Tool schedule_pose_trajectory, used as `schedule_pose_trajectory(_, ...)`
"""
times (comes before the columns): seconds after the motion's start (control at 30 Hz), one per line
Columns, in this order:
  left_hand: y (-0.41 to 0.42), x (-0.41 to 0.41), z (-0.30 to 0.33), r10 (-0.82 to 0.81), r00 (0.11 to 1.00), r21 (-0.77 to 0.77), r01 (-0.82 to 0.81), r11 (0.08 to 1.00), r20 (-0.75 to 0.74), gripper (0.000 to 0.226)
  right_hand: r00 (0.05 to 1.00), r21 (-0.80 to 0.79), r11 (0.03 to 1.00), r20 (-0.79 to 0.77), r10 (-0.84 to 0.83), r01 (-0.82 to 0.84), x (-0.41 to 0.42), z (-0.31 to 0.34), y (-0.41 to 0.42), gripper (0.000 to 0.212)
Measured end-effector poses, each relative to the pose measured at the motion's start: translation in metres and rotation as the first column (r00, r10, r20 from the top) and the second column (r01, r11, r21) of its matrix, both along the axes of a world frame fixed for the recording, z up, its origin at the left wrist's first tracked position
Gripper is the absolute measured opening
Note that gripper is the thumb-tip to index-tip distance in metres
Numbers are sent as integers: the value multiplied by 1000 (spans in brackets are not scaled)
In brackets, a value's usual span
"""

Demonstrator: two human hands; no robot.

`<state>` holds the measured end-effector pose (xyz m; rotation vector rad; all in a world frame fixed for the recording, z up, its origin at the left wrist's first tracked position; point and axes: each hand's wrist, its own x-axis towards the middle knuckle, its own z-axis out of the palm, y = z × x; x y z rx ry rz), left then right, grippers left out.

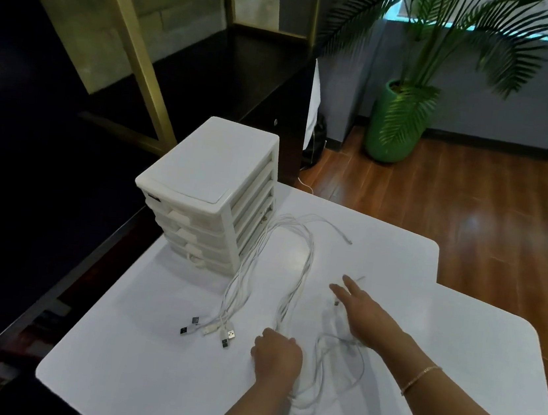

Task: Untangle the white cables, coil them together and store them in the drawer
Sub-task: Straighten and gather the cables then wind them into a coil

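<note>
Left hand (277, 354): it was low on the white desk (423, 329), with fingers curled round a bunch of the white cables (295, 279). It held them tight.
Right hand (361, 313): it was flat and spread wide, with straight fingers. It held nothing. It reached out over the thin cable ends (348, 240) just past the fingertips.
Cables: they lay on the desk in one long loop. The loop ran from the left hand up toward the drawer box (210, 192) and back down. More cable was looped loose near the right wrist.
Plugs (212, 330): the flat plug ends lay together in a small fan, just to the left of the left hand.
Drawer box: it stood at the far left corner of the desk, touching the top of the loop. All its drawers looked pushed in.
Step now: I think the cables were mostly untangled and were being lined up for coiling.
How to do it well: keep the left hand firm on the bunch. Gather the loose ends with the right hand first. Then wind slow, even loops, so no cable slips out or knots again.
Left to do: coil them, open a drawer, and put them in.
</note>
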<state>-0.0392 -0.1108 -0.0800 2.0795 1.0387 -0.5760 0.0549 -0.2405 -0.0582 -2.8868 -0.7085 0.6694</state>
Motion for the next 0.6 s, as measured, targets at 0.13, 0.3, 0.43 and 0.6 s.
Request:
schedule_pose_trajectory(0.13,8,0,4,-147,986,225,162,961,-84,53,997,-24,997,18,-70,70,-1,1,9,65)
schedule_pose_trajectory(0.3,49,7,3,-120,993,415,102,904,16,51,950,-90,964,211,-228,251,-4,10,21,68)
schedule_pose_trajectory(0.43,91,7,-12,-131,990,486,140,863,-53,57,874,16,898,225,-431,439,-4,14,32,58)
schedule_pose_trajectory(0.6,106,7,-23,-278,957,492,279,825,-77,40,835,37,852,182,-519,521,-6,20,33,56)
